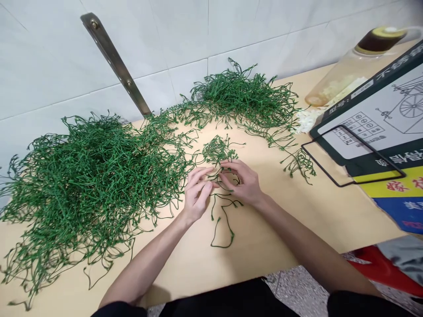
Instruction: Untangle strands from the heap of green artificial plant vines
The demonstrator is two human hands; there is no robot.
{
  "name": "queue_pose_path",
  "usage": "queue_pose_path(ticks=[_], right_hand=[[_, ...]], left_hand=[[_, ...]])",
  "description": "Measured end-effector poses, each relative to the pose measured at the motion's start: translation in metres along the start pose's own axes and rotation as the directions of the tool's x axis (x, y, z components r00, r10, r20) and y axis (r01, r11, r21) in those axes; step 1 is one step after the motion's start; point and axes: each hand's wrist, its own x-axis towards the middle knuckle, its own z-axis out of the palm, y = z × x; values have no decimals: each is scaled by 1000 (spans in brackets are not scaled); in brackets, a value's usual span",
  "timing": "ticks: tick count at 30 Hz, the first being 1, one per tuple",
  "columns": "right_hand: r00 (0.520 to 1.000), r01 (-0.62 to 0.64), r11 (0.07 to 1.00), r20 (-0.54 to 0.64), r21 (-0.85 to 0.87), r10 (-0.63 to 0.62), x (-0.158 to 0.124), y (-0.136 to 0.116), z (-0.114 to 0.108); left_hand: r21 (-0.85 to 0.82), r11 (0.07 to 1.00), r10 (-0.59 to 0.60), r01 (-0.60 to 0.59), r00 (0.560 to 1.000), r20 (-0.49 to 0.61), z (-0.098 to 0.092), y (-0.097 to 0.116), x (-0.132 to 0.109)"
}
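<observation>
My left hand (197,193) and my right hand (243,181) meet over the middle of the table, fingertips pinched on thin green artificial stems. Just beyond my fingers lies a small bunch of green stems (216,149). A few loose stems (228,220) hang or lie below my hands, one bent into a loop; whether they join what I hold, I cannot tell. A large heap of green stems (99,176) spreads beside my left hand. Another pile (244,94) sits at the back against the wall.
On the right stands a printed cardboard box (373,119) with a black wire frame (380,178) in front. Behind it leans a clear bottle (346,70) near white bits (306,121). A small stem cluster (300,165) lies near the frame. A metal bracket (115,64) is fixed to the wall.
</observation>
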Motion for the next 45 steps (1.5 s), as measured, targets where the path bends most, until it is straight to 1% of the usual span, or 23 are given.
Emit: queue_pose_path(ticks=[2,4,7,11,13,18,23,25,27,29,32,34,35,37,42,45], right_hand=[[1000,-6,1000,10,-7,6,1,0,-1],[1000,-10,1000,21,-10,10,2,1,-2],[1000,-15,999,22,-28,16,3,1,-3],[1000,-4,999,1,-54,4,3,0,-2],[1000,-11,998,2,-59,11,3,0,-2],[1000,5,997,10,-77,-4,4,-1,-2],[998,66,991,-6,-116,-67,4,-2,-2],[998,63,992,0,-108,-63,4,-1,-2],[999,42,995,4,-94,-42,4,-1,-3],[1000,30,996,-1,-82,-30,4,0,-3],[999,34,995,-10,-96,-35,5,-1,-3],[999,35,993,-9,-112,-36,5,-1,-3],[999,32,993,-5,-117,-33,6,-2,-3],[1000,25,993,-2,-116,-25,6,-2,-3],[999,48,995,-13,-92,-50,6,-1,-3],[1000,9,999,17,-46,-9,4,-1,-3]], left_hand=[[-99,995,23,-16,997,69,1,-1,1],[-147,989,23,-4,992,124,2,-2,1],[-150,986,-51,73,988,148,3,-2,1],[-171,959,-216,225,974,74,3,-6,-1],[-179,949,-259,261,965,33,5,-10,-3],[-101,961,-263,256,963,-57,9,-14,-3],[-101,960,-271,261,957,-105,10,-11,0],[-98,961,-270,257,950,-158,9,-10,0],[-120,958,-280,258,933,-226,9,-10,1],[-178,940,-331,291,904,-271,10,-11,1],[-267,893,-432,362,854,-289,11,-12,2],[-299,871,-470,390,839,-275,12,-11,3],[-307,868,-472,391,841,-263,12,-10,3],[-308,877,-446,369,864,-234,12,-9,2],[-257,927,-318,273,936,-152,12,-6,0],[-246,946,-253,213,957,-144,11,-5,0]])
